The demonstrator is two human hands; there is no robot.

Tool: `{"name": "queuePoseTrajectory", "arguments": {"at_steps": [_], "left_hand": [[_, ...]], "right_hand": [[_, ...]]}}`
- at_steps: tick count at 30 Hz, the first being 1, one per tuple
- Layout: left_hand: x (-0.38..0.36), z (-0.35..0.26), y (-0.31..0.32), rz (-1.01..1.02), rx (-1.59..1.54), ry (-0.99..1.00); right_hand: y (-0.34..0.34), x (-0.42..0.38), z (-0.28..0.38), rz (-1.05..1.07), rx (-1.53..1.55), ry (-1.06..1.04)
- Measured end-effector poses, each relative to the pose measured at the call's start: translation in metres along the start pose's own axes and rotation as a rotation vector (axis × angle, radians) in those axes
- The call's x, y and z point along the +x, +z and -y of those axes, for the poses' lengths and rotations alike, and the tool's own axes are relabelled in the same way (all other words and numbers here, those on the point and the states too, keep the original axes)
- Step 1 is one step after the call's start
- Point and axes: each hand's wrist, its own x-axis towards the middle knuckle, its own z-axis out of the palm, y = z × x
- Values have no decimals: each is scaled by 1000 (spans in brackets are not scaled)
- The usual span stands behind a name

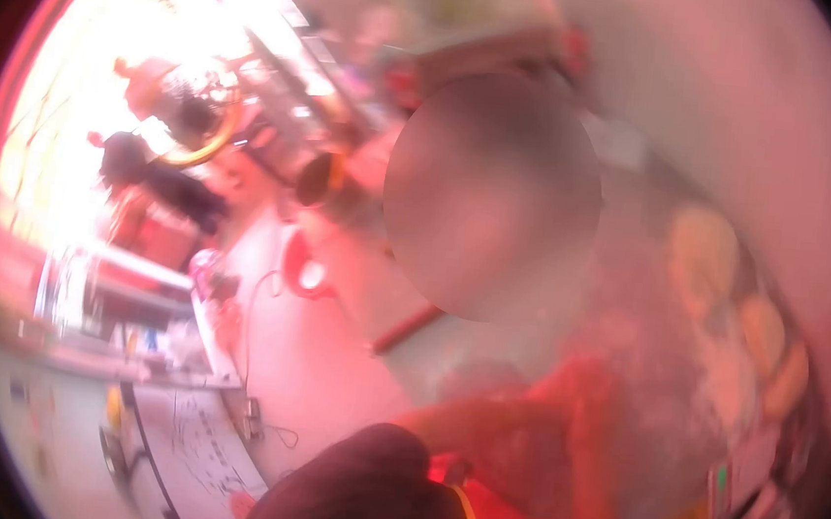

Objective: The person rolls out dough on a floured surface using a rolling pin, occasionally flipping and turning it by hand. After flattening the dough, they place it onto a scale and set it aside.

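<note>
My left hand and my right hand come together in front of me, over a greyish work surface dusted with pale powder. Motion blur smears both, so I cannot make out their fingers or whether anything is between them. The left forearm reaches across from a dark sleeve; the right forearm comes up from below. Between them shows a red apron with yellow trim. Pale yellowish rounded lumps lie to the right of my hands.
A large blurred disc hides the area ahead. On the left are a red round container, a dark-mouthed bucket-like vessel and a white board with black writing. Farther off, people are near a bright opening.
</note>
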Motion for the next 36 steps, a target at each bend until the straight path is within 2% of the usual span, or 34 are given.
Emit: {"name": "queuePoseTrajectory", "arguments": {"at_steps": [1, 2, 3, 4, 7, 8, 11, 14, 17, 20, 21, 23, 24, 27, 30, 35, 36], "left_hand": [[2, -6, -17, -222, 109, 55], [8, -7, -30, -20, 156, 2], [18, -34, -64, 186, 170, -54], [19, -34, -62, 194, 130, -75], [19, -19, -43, 169, 74, -110], [21, -17, -39, 167, 56, -116], [21, -20, -34, 160, 25, -140], [15, -23, -34, 136, -1, -158], [2, -21, -34, 115, -30, -191], [-13, -10, -42, 98, -77, -265], [-22, -3, -48, 86, -91, -306], [-38, 34, -67, -33, -44, -505], [-50, 53, -87, -171, 63, -584], [-77, 62, -176, -547, 512, -654], [-99, 80, -191, -463, 483, -788], [-92, 108, -214, -147, 289, -869], [-92, 107, -216, -83, 250, -891]], "right_hand": [[16, 7, -5, -20, -31, 13], [31, 1, -16, -149, 5, 30], [27, 7, -17, -186, 5, 7], [22, 13, -17, -223, 3, -16], [-65, -9, 25, -109, -120, -210], [-75, -20, 25, -56, -169, -244], [-12, -14, -16, -497, -32, -163], [-18, -24, 4, -490, 73, -93], [-54, -65, 47, -425, 173, -187], [-64, -67, 48, -304, -446, -397], [-62, -66, 50, -317, -392, -366], [-64, -64, 59, -337, -286, -300], [-64, -62, 66, -346, -231, -268], [-59, -50, 79, -395, -113, -246], [-61, -47, 78, -458, -117, -314], [-62, -43, 79, -514, -152, -346], [-69, -46, 90, -435, -185, -241]]}}
